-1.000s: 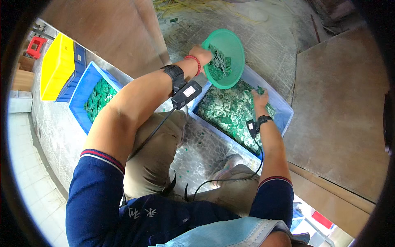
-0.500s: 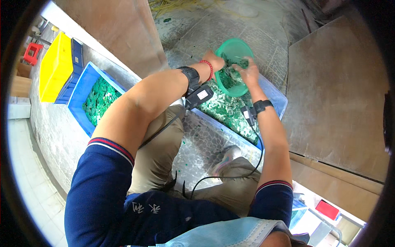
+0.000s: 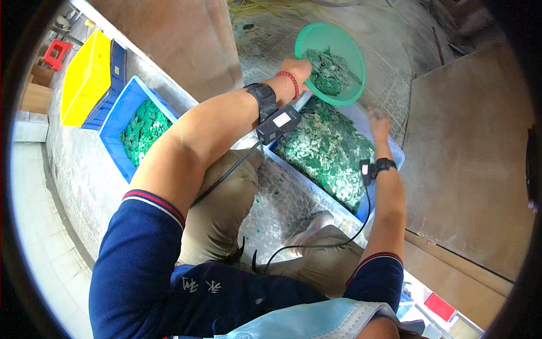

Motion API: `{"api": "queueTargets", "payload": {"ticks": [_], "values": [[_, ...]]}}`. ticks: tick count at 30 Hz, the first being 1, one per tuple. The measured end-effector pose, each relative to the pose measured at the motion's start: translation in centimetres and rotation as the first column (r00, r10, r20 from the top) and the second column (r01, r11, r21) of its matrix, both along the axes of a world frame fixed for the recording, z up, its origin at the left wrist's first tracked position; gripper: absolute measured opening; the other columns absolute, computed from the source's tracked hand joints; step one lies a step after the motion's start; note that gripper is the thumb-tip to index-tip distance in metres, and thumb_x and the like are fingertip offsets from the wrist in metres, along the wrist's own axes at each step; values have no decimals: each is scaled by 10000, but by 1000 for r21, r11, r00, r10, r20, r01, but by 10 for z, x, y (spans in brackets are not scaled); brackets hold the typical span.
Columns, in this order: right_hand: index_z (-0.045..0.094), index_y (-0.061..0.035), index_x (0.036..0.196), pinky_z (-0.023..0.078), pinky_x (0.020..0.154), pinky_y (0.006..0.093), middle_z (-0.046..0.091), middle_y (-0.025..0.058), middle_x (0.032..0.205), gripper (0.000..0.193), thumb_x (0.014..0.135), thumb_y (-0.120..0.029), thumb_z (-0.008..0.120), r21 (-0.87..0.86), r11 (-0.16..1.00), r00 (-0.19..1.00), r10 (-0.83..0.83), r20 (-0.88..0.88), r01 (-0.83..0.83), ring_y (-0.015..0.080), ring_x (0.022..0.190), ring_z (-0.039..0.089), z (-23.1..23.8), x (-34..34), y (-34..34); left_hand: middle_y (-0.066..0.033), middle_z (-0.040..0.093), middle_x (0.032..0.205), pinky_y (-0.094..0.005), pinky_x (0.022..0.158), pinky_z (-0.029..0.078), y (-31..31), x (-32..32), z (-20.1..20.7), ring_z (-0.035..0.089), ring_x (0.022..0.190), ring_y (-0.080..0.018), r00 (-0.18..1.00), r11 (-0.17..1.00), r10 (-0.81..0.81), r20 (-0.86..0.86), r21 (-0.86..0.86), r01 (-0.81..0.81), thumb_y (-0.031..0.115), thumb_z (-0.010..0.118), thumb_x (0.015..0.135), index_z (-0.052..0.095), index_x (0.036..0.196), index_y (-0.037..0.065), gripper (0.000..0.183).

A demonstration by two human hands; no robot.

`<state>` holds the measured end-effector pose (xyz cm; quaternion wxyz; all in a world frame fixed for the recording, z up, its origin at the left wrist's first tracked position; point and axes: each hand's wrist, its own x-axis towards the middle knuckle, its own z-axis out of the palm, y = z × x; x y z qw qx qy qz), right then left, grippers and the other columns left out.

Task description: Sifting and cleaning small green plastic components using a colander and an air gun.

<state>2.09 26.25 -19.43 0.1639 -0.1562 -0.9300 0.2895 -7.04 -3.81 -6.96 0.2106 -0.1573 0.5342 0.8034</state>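
The left hand (image 3: 299, 69) was clenched on the rim of the green bowl (image 3: 351, 52), tilted near the blue crate's (image 3: 363, 210) far edge, green scraps (image 3: 329, 72) inside. The right hand (image 3: 379, 123) had left the bowl, seemingly after adding scraps, and hung blurred by the crate's far right wall; its opening and grip could not be told.

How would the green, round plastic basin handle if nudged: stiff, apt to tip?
The basin is probably stiff: its outline looks unbuckled. Likely apt to tip: only the left hand holds it, at one edge. Loose-looking flat green pieces inside would probably slide.
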Motion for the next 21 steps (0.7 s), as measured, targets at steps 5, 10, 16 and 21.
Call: {"api": "queueTargets", "payload": {"ticks": [5,10,16,21], "values": [[500,44,1081,383,877,347,526,218,1076,698,680,-519,595,34,990,939,120,322,-138,313,1023,499,-68,-24,-66,-199,516,922,-566,644,498,-25,-43,-70,561,794,-380,968,990,1,-250,-134,-36,-87,428,708,476,934,-97,231],[315,77,1217,325,932,395,397,250,1200,997,573,-613,639,-165,979,925,-54,375,124,348,1113,397,-110,-52,-90,-202,510,932,-574,638,496,-1,-16,-7,562,771,-386,987,987,160,30,-15,-160,-87,435,703,471,931,-113,232],[212,-68,1272,324,902,480,318,194,1215,977,566,-545,688,94,978,723,-201,661,187,336,1144,328,-82,-65,-152,-187,522,914,-570,632,493,-19,-5,-13,565,776,-373,990,995,100,-101,0,-100,-87,460,680,482,941,-99,262],[290,-119,1248,390,871,425,340,202,1194,718,677,-323,675,0,971,810,-201,552,241,338,1117,364,-111,-80,-156,-175,529,911,-560,622,499,-19,-1,-3,572,769,-355,992,996,85,-96,-33,-88,-88,462,677,490,941,-93,265]]}}
